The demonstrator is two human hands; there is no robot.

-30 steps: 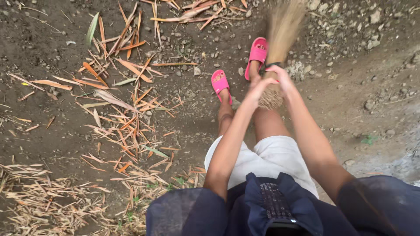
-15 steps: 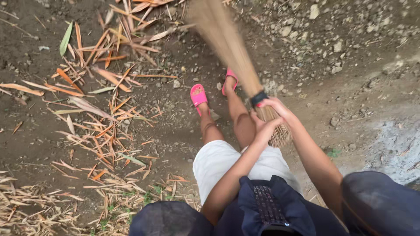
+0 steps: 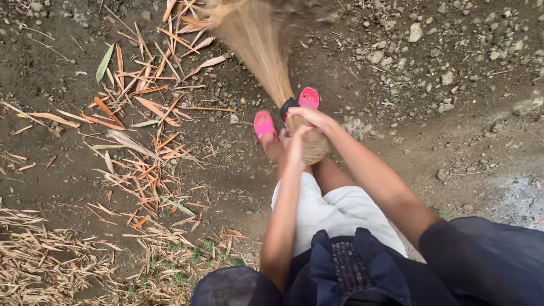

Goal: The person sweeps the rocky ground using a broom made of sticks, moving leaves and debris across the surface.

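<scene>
Both hands (image 3: 303, 136) gripping straw broom (image 3: 255, 45), pink sandals (image 3: 264, 124)

Dry leaves (image 3: 141, 130), stones (image 3: 416, 31), pink sandals (image 3: 264, 124)

Views: you have one, the head camera; no second view shares the scene.
Position: it sits on your head, above your own chest and arms.
Direction: it looks steeply down and a little forward, onto the dirt ground (image 3: 68, 170) past your legs.
Nearness: your dark top fills the lower edge, very close; your left hand (image 3: 296, 146) and right hand (image 3: 309, 116) meet near the frame's centre on the broom (image 3: 258, 48), at arm's reach.
Farthest part: the top edge, where the broom's bristles blur.
Spread: dry leaves (image 3: 141, 113) lie left, stones (image 3: 442, 68) upper right, your pink sandals (image 3: 264, 124) near centre.
</scene>
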